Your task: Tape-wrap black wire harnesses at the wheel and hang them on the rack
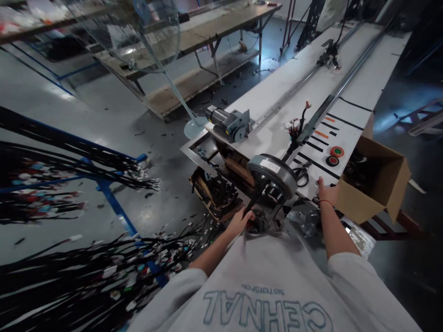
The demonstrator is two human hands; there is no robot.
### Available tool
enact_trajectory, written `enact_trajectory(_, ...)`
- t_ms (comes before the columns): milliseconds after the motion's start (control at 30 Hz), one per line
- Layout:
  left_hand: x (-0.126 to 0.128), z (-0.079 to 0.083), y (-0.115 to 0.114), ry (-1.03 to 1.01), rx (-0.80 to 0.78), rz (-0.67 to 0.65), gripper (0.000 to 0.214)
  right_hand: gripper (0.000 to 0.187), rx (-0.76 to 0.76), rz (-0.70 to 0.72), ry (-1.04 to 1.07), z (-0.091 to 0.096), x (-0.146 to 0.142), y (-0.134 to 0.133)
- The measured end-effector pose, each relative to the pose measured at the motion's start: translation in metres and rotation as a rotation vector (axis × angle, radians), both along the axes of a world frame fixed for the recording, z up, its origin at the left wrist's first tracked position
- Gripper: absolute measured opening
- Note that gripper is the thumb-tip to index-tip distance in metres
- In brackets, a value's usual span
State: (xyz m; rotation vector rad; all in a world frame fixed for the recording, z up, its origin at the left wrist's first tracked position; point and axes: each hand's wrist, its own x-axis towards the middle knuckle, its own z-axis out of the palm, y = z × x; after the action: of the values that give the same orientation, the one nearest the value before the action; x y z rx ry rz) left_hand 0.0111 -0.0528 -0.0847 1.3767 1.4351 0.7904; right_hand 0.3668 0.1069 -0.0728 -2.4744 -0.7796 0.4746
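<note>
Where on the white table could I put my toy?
Bare white tabletop lies between the thin rail and the upright wires; more lies past the black strips, toward the far end. It's crowded around the grey wheel, scissors and round discs near the right hand.

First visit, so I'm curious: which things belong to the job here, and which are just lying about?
Likely the job's:
black strand in left hand
wheel
table, right hand at its edge

Seemingly just about:
box
fan
far bench

So the wheel sits at my end of the bench, scissors just right, box further right (cables on my left).
</note>
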Motion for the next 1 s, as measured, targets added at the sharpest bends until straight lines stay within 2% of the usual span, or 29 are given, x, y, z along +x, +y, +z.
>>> enact_trajectory(100,0.001,-0.01,-0.01,-0.133,-0.15,0.007,0.063,0.084,0.009,-0.013,0.005,0.0,0.001,0.001)
enact_trajectory(233,0.009,-0.005,0.0,-0.245,-0.201,0.028,0.065,0.08,0.056,-0.012,0.001,-0.004,0.003,0.002)
enact_trajectory(333,0.005,0.001,0.005,-0.198,-0.188,0.034,0.064,0.077,0.062,-0.02,-0.008,-0.005,0.003,0.003)
enact_trajectory(467,-0.001,0.005,0.0,-0.118,-0.149,0.018,0.061,0.071,0.048,-0.023,-0.016,-0.003,0.001,0.002)
enact_trajectory(633,0.003,0.011,-0.001,-0.154,-0.177,0.094,0.061,0.076,0.052,-0.007,-0.015,-0.004,0.003,0.003)
enact_trajectory(733,0.003,0.013,0.003,-0.189,-0.17,0.104,0.062,0.072,0.08,-0.018,0.001,-0.006,0.004,0.004)
enact_trajectory(867,-0.003,0.012,0.0,-0.228,-0.154,0.078,0.061,0.065,0.077,-0.039,0.018,-0.006,0.003,0.003)
enact_trajectory(1000,-0.013,0.005,-0.013,-0.2,-0.15,0.049,0.061,0.074,0.049,-0.001,0.0,-0.005,0.004,0.002)
